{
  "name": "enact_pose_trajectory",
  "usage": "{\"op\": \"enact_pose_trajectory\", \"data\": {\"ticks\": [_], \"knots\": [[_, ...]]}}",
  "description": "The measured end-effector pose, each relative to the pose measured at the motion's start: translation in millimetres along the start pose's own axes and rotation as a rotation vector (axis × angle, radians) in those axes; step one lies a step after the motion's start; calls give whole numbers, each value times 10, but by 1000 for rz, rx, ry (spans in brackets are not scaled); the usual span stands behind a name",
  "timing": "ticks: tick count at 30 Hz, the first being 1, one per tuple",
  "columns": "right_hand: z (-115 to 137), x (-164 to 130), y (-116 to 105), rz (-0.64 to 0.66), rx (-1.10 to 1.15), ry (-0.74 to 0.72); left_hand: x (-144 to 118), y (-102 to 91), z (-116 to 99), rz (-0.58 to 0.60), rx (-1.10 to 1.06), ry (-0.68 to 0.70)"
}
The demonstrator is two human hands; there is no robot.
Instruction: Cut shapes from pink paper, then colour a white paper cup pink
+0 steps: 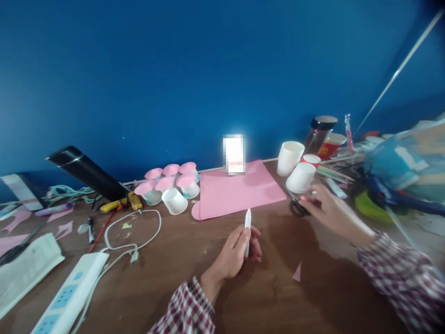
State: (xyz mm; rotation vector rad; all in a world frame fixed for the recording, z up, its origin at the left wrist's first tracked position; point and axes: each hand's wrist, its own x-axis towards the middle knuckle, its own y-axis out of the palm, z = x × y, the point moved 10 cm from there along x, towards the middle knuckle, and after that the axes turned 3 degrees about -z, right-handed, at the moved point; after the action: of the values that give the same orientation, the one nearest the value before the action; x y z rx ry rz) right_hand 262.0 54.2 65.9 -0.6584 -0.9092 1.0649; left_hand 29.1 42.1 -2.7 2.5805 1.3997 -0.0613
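Wrapped around a white marker pen (248, 220), my left hand (238, 248) is over the brown table with the pen's pinkish tip pointing up and away. My right hand (325, 206) is closed, with a small white cap (314, 192) showing at its fingers. Just left of that hand lie black-handled scissors (298, 207), partly under an upturned white paper cup (301, 177). Another white cup (290, 157) stands behind it. Beyond my left hand is a sheet of pink paper (239, 192), with a bright, blurred-out phone-like object (234, 154) at its back edge.
Several paper cups topped with pink discs (166, 184) stand left of the sheet, beside a plain white cup (174, 201). At left are a power strip (66, 297), white cable (162, 222), yellow glue gun (121, 202) and black cylinder (88, 172). A jar (321, 134) and clutter fill the right.
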Motion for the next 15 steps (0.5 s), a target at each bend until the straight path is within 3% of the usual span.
{"op": "enact_pose_trajectory", "data": {"ticks": [3,6,11,15], "knots": [[-325,26,-23,63,-415,81,5,-18,26,-36,-9,-10],[-463,32,-3,89,-619,117,1,-25,25,-52,-8,-6],[-338,48,0,-10,-698,44,-4,-25,27,-42,-9,-1],[-255,118,-78,-35,-565,41,9,-28,35,-44,-11,-13]]}}
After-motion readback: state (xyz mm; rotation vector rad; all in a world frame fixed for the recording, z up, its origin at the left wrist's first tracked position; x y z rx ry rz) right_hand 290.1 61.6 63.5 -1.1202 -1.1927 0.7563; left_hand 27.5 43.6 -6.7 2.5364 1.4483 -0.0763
